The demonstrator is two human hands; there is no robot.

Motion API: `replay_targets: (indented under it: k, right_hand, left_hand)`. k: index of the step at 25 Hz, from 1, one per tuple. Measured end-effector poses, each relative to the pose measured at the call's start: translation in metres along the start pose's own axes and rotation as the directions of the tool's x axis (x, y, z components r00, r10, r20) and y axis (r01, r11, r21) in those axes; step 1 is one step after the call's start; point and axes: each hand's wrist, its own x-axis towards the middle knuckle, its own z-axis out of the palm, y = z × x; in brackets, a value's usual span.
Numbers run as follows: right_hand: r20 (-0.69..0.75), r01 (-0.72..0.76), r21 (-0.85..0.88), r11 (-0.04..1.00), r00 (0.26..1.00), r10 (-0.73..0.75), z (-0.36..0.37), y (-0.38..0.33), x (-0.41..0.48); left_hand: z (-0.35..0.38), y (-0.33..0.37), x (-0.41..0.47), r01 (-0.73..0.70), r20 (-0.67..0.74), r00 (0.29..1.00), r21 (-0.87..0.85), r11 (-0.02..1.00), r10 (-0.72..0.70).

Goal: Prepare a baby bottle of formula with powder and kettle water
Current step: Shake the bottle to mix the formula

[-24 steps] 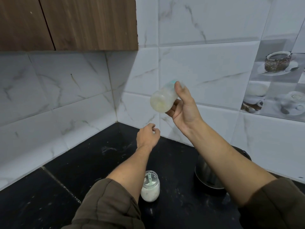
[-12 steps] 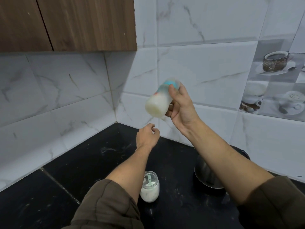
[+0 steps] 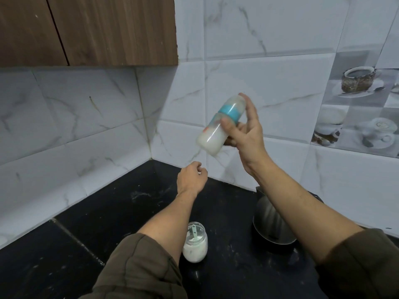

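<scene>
My right hand (image 3: pixel 244 134) holds a baby bottle (image 3: pixel 218 126) up in front of the tiled wall, thumb across its body and a finger on its capped top. The bottle has a blue collar, is tilted with its base toward the lower left, and holds milky white liquid. My left hand (image 3: pixel 191 176) hovers lower, over the black counter (image 3: pixel 121 212), fingers loosely curled and holding nothing. A glass jar of white powder (image 3: pixel 195 244) with a pale green scoop handle stands on the counter by my left forearm. A steel kettle (image 3: pixel 272 221) stands partly hidden behind my right forearm.
White marble-look tiles (image 3: pixel 86 134) form a corner behind the counter. A wooden wall cabinet (image 3: pixel 90 29) hangs at the upper left. Decorative tiles with cup pictures (image 3: pixel 358 108) are on the right wall. White specks dot the counter surface.
The bottle has swung in my right hand: its base pointed at the camera before, and it now tilts more upright with the blue collar showing. My left hand has stayed almost still.
</scene>
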Motion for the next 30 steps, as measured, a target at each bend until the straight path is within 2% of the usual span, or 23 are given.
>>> replay_targets:
  k: [2, 3, 4, 6, 7, 8, 9, 10, 12, 13, 14, 15, 16, 18, 19, 20, 21, 23, 24, 25, 27, 29, 30]
  right_hand:
    - [-0.217, 0.054, 0.149, 0.987, 0.976, -0.021, 0.004, 0.000, 0.005]
    - [-0.240, 0.065, 0.173, 0.983, 0.971, -0.022, 0.005, 0.001, 0.006]
    - [-0.176, 0.044, 0.138, 0.989, 0.984, -0.019, 0.004, 0.002, 0.006]
    - [0.142, -0.017, -0.071, 0.997, 0.990, 0.027, -0.001, 0.004, 0.002]
    - [0.303, -0.007, -0.180, 0.984, 0.951, 0.062, -0.003, 0.005, -0.001]
    - [0.390, 0.021, -0.230, 0.973, 0.918, 0.072, -0.004, 0.005, -0.004]
    - [0.376, 0.036, -0.209, 0.977, 0.925, 0.047, -0.002, 0.005, -0.005]
    - [0.274, 0.037, -0.144, 0.989, 0.962, 0.004, 0.001, 0.004, -0.003]
    - [-0.053, 0.040, 0.053, 0.998, 0.998, -0.038, 0.009, 0.001, 0.001]
    - [-0.145, 0.060, 0.125, 0.990, 0.989, -0.042, 0.011, 0.000, 0.004]
    - [-0.146, 0.069, 0.124, 0.990, 0.988, -0.050, 0.011, 0.000, 0.005]
    - [-0.059, 0.061, 0.056, 0.997, 0.997, -0.058, 0.009, 0.003, 0.005]
    - [0.085, 0.059, -0.045, 0.997, 0.995, -0.055, 0.006, 0.005, 0.004]
    - [0.342, 0.088, -0.229, 0.969, 0.940, -0.004, 0.003, 0.009, -0.003]
    - [0.370, 0.104, -0.252, 0.962, 0.929, -0.004, 0.002, 0.011, -0.005]
    - [0.327, 0.105, -0.216, 0.971, 0.945, -0.029, 0.004, 0.011, -0.005]
    - [0.215, 0.089, -0.138, 0.986, 0.975, -0.058, 0.005, 0.010, -0.004]
    - [-0.082, 0.062, 0.068, 0.996, 0.995, -0.056, 0.009, 0.006, 0.000]
    - [-0.171, 0.061, 0.155, 0.986, 0.985, -0.034, 0.010, 0.005, 0.003]
    - [-0.184, 0.048, 0.192, 0.980, 0.983, -0.013, 0.011, 0.004, 0.004]
    - [-0.013, -0.004, 0.065, 0.998, 1.000, 0.005, 0.009, 0.005, 0.002]
    - [0.267, -0.002, -0.118, 0.993, 0.963, 0.033, 0.009, 0.008, -0.006]
    - [0.342, 0.018, -0.150, 0.988, 0.939, 0.035, 0.009, 0.009, -0.009]
  left_hand:
    - [-0.001, -0.001, 0.001, 0.007, -0.002, 1.000, -0.005, 1.000, -0.007]
    - [-0.002, -0.001, 0.001, 0.012, -0.007, 1.000, 0.002, 1.000, -0.012]
    - [-0.004, 0.000, 0.000, 0.015, -0.006, 1.000, 0.010, 1.000, -0.015]
    - [-0.007, 0.001, -0.002, 0.032, -0.003, 0.999, -0.010, 0.999, -0.032]
    - [-0.007, 0.002, -0.002, 0.047, -0.005, 0.999, -0.040, 0.998, -0.048]
    - [-0.009, 0.002, -0.003, 0.059, -0.008, 0.998, -0.061, 0.996, -0.059]
    - [-0.009, 0.002, -0.003, 0.050, -0.012, 0.999, -0.052, 0.997, -0.051]
    - [-0.010, 0.002, -0.003, 0.042, -0.006, 0.999, -0.023, 0.999, -0.042]
    - [-0.010, -0.001, -0.002, 0.041, 0.001, 0.999, 0.008, 0.999, -0.041]
    - [-0.009, -0.002, -0.001, 0.040, 0.001, 0.999, 0.004, 0.999, -0.040]
    - [-0.009, -0.003, -0.001, 0.047, 0.002, 0.999, 0.012, 0.999, -0.047]
    - [-0.009, -0.003, -0.001, 0.045, 0.005, 0.999, 0.019, 0.999, -0.045]
    - [-0.009, -0.001, -0.002, 0.047, 0.008, 0.999, 0.024, 0.999, -0.047]
    - [-0.009, 0.002, -0.004, 0.069, -0.009, 0.998, -0.020, 0.997, -0.069]
    - [-0.009, 0.002, -0.005, 0.073, -0.021, 0.997, -0.042, 0.996, -0.074]
    - [-0.009, 0.003, -0.005, 0.064, -0.021, 0.998, -0.028, 0.998, -0.064]
    - [-0.010, 0.002, -0.004, 0.051, -0.009, 0.999, -0.009, 0.999, -0.051]
    - [-0.011, 0.000, -0.003, 0.043, 0.002, 0.999, 0.003, 0.999, -0.043]
    - [-0.011, -0.001, -0.002, 0.044, -0.002, 0.999, 0.000, 0.999, -0.044]
    - [-0.010, -0.003, -0.001, 0.049, -0.001, 0.999, 0.001, 0.999, -0.049]
    - [-0.009, -0.001, -0.003, 0.047, 0.008, 0.999, -0.006, 0.999, -0.047]
    - [-0.009, 0.003, -0.006, 0.051, -0.016, 0.999, -0.063, 0.997, -0.052]
    - [-0.009, 0.004, -0.006, 0.052, -0.041, 0.998, -0.102, 0.993, -0.056]
